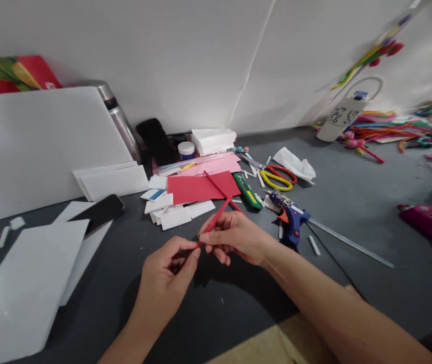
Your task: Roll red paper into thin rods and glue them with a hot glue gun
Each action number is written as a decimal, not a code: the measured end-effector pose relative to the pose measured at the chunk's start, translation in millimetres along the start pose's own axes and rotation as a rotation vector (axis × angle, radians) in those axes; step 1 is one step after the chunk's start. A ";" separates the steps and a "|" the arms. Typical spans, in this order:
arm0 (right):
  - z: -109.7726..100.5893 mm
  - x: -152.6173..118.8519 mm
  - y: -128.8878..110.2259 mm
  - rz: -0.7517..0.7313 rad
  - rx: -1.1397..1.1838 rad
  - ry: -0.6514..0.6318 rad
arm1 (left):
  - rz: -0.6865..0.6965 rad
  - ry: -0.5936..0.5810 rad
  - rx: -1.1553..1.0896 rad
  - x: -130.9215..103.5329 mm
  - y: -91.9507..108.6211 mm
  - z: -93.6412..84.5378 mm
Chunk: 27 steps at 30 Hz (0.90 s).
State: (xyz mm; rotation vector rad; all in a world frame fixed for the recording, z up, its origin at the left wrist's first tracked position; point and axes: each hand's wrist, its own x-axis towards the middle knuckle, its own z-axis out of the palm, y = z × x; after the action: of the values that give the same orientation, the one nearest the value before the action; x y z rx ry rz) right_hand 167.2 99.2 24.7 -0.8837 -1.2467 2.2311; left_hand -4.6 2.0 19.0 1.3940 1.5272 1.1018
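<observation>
A thin red stick, perhaps rolled paper (pixel 216 218), slants up and away between my two hands above the dark tabletop. My left hand (pixel 168 275) pinches its near end between thumb and forefinger. Farther along, my right hand (pixel 234 235) grips the same stick with thumb and fingers. Just beyond lies a red sheet (pixel 189 188), with a second red stick (pixel 218 184) resting across it. Small white cards (pixel 176 217) are scattered at the sheet's near edge. A green box cutter (pixel 247 191) sits to the right of the sheet.
Scissors (pixel 276 179) and a blue glue gun (pixel 295 222) with a clear glue stick lie right of my hands. A magenta glue gun (pixel 430 225) is farther right. White boards (pixel 34 283) and a black phone (pixel 100 210) are at left. A white bottle (pixel 341 119) stands behind.
</observation>
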 end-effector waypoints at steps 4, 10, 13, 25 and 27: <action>-1.7 0.9 -0.1 -0.036 0.013 0.033 | -0.073 -0.042 -0.121 0.4 4.2 -1.2; -18.4 -2.7 -14.7 -0.106 -0.025 0.143 | -0.148 -0.073 -0.291 1.2 4.3 -4.8; -25.0 -4.5 -18.5 -0.120 -0.034 0.159 | -0.148 -0.106 -0.244 1.3 3.0 -5.8; -29.2 -8.9 -23.6 -0.178 -0.049 0.139 | -0.200 -0.171 -0.325 2.6 -3.2 -3.4; -30.7 -8.8 -23.1 -0.184 -0.045 0.119 | -0.225 -0.189 -0.356 3.2 -2.4 -3.2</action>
State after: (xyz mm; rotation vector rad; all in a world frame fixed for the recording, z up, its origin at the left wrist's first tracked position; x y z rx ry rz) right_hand 196.5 123.2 35.4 -0.8675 -1.2726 1.9854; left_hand -8.7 4.8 17.8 1.0255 1.2457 1.0131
